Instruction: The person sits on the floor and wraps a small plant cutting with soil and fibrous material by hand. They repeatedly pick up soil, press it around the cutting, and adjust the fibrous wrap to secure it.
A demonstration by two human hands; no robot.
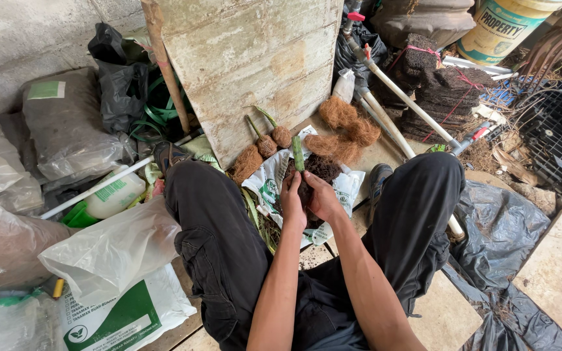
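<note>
Dark soil clump (307,190) — green cutting (298,153) upright (stem bare) — clasped by left hand (292,203) and right hand (323,198), fingers curled tight.

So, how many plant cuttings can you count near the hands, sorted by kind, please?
Green cutting with a dark soil ball, pressed between left hand and right hand: 1
Green cuttings with brown coconut-fibre wrapped bases, lying by the concrete slab: 2
Loose brown coconut-fibre clumps, roughly: 4
Total: 7
</note>
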